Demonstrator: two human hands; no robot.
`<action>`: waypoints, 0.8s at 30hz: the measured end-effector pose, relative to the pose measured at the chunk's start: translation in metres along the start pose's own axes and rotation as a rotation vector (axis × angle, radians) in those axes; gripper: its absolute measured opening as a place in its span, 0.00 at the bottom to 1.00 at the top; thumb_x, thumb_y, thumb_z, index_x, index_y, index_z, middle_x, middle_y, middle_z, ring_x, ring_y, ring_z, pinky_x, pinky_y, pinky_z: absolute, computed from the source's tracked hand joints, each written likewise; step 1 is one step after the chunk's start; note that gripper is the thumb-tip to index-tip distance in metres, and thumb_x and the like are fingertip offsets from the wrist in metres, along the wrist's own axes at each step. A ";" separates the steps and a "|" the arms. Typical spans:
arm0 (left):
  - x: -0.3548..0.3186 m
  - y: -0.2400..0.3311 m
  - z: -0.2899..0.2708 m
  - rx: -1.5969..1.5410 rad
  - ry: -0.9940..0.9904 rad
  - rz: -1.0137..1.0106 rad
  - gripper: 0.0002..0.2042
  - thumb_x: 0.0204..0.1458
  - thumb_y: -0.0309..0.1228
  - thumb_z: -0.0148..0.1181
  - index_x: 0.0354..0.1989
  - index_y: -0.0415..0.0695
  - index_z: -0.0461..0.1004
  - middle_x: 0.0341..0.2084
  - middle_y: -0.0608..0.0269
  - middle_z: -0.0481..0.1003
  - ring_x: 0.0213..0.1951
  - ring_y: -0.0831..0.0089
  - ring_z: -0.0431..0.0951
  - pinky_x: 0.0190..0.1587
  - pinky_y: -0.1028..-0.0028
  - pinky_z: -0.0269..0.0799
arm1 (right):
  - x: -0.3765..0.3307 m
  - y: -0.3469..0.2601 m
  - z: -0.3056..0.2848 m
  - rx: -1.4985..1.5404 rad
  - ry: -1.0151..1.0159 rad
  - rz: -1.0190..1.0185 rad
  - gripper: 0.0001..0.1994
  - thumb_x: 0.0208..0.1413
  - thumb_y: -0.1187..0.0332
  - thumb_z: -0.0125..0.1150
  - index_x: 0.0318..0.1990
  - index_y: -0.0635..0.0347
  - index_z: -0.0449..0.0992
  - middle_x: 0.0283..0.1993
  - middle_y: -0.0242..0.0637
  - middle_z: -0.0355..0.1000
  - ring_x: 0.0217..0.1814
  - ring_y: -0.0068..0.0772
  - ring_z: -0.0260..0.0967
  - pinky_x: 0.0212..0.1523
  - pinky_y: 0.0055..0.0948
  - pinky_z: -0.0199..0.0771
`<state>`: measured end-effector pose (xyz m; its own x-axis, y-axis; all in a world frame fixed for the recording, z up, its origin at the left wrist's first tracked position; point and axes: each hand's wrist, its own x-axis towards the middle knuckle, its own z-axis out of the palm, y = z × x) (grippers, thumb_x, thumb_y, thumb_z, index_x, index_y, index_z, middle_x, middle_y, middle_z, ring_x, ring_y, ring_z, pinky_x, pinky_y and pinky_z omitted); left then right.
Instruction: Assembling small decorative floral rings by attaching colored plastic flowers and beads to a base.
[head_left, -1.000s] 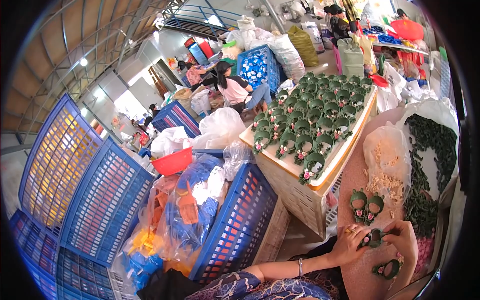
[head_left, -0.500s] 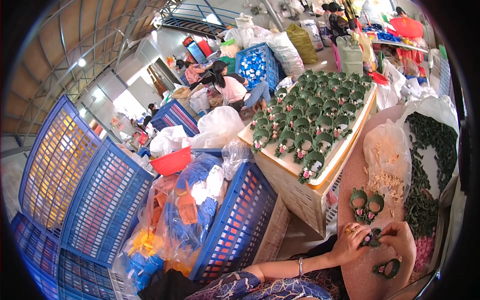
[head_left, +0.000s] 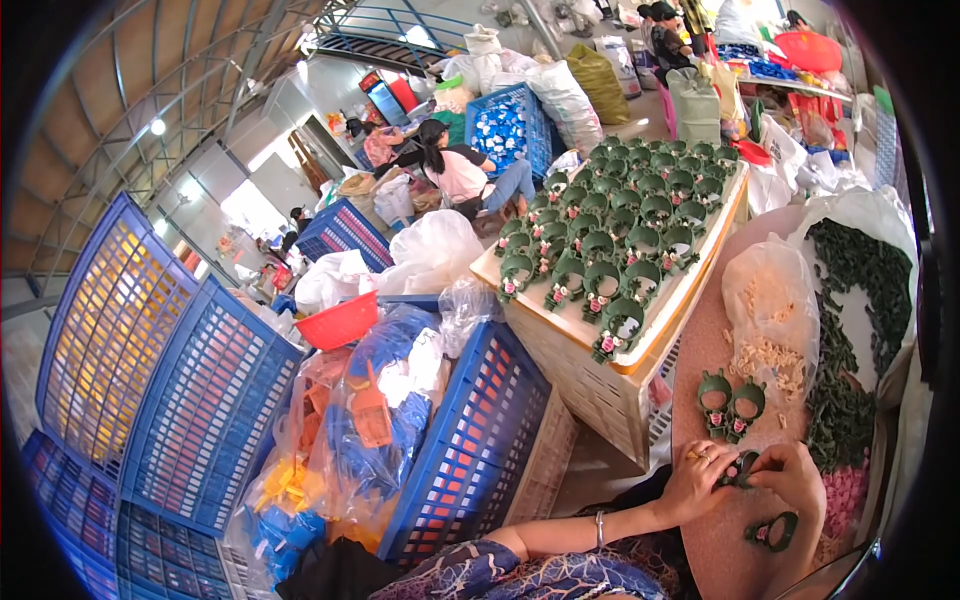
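Observation:
My left hand (head_left: 694, 486), with a ring on a finger and a bracelet at the wrist, is closed around a small dark green plastic figure (head_left: 741, 467). My right hand (head_left: 795, 482) pinches the same piece from the other side, and the fingers of both hands partly hide it. Just beyond my hands, two green ring-shaped figures (head_left: 715, 393) with little ears and pink flowers lie side by side on the pinkish tabletop (head_left: 745, 540). A separate green ring piece (head_left: 772, 531) rests below my right hand.
A clear bag (head_left: 757, 290) spills small beige pieces (head_left: 770, 362) on the table. Dark green parts (head_left: 842, 405) and pink parts (head_left: 848, 500) lie along the right. A white-topped stand (head_left: 490, 270) carries several finished figures. Blue crates (head_left: 470, 440) stand left; people sit working behind.
The view has shifted very slightly. My fingers have moved a little on the green figure, which both hands still grip; the other pieces lie as before.

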<state>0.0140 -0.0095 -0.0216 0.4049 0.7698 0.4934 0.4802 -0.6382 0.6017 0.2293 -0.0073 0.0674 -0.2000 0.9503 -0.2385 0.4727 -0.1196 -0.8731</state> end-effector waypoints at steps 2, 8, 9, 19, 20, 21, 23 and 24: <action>0.000 0.000 -0.001 0.010 -0.006 -0.019 0.28 0.44 0.32 0.72 0.56 0.40 0.72 0.51 0.58 0.72 0.57 0.57 0.68 0.62 0.57 0.58 | 0.000 -0.004 0.000 0.003 0.002 -0.011 0.07 0.39 0.78 0.73 0.28 0.69 0.81 0.20 0.34 0.74 0.22 0.19 0.68 0.25 0.24 0.68; -0.005 0.006 0.000 0.032 0.001 -0.007 0.27 0.45 0.31 0.71 0.56 0.39 0.72 0.50 0.58 0.72 0.57 0.57 0.68 0.61 0.56 0.58 | -0.003 0.002 0.003 -0.028 0.078 -0.079 0.07 0.40 0.79 0.71 0.29 0.69 0.81 0.20 0.35 0.74 0.22 0.20 0.69 0.26 0.24 0.68; -0.007 0.009 0.000 0.032 0.003 -0.009 0.27 0.45 0.31 0.71 0.56 0.39 0.72 0.50 0.58 0.72 0.57 0.57 0.68 0.61 0.56 0.58 | -0.005 0.003 0.003 -0.057 0.098 -0.093 0.06 0.40 0.80 0.70 0.29 0.70 0.80 0.20 0.36 0.74 0.22 0.21 0.69 0.26 0.25 0.68; 0.012 0.000 -0.010 -0.034 0.109 0.120 0.10 0.33 0.25 0.64 0.27 0.46 0.72 0.29 0.57 0.75 0.38 0.54 0.76 0.40 0.57 0.69 | 0.004 0.012 0.001 0.123 0.200 -0.175 0.03 0.44 0.81 0.60 0.23 0.64 0.75 0.21 0.22 0.65 0.26 0.14 0.60 0.26 0.21 0.61; 0.018 0.005 -0.017 -0.022 0.171 0.136 0.09 0.33 0.24 0.63 0.26 0.46 0.72 0.29 0.57 0.76 0.38 0.54 0.76 0.41 0.57 0.69 | 0.004 -0.001 -0.004 0.069 0.192 -0.150 0.03 0.45 0.81 0.58 0.25 0.64 0.76 0.21 0.24 0.67 0.26 0.15 0.61 0.27 0.21 0.61; 0.021 0.004 -0.023 -0.040 0.143 0.157 0.12 0.34 0.23 0.64 0.31 0.45 0.74 0.32 0.58 0.76 0.40 0.55 0.76 0.44 0.58 0.68 | 0.009 0.001 -0.008 0.024 0.195 -0.183 0.02 0.47 0.80 0.60 0.28 0.66 0.78 0.22 0.25 0.69 0.26 0.16 0.62 0.27 0.21 0.62; 0.018 -0.003 -0.025 0.028 0.024 0.100 0.23 0.39 0.26 0.69 0.48 0.42 0.74 0.38 0.60 0.76 0.47 0.56 0.73 0.51 0.57 0.64 | 0.005 -0.016 -0.014 -0.006 0.121 -0.107 0.04 0.49 0.75 0.65 0.31 0.66 0.79 0.24 0.25 0.71 0.26 0.17 0.64 0.27 0.23 0.64; 0.017 -0.005 -0.021 0.040 0.017 0.052 0.23 0.40 0.29 0.70 0.49 0.43 0.75 0.42 0.60 0.75 0.48 0.57 0.72 0.54 0.56 0.62 | 0.002 -0.028 -0.015 0.008 0.101 -0.085 0.05 0.50 0.73 0.67 0.31 0.66 0.80 0.24 0.26 0.72 0.27 0.17 0.65 0.28 0.24 0.65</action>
<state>0.0024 0.0064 -0.0032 0.4171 0.7353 0.5342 0.4895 -0.6770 0.5496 0.2289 0.0027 0.0974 -0.1517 0.9812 -0.1196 0.4503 -0.0391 -0.8920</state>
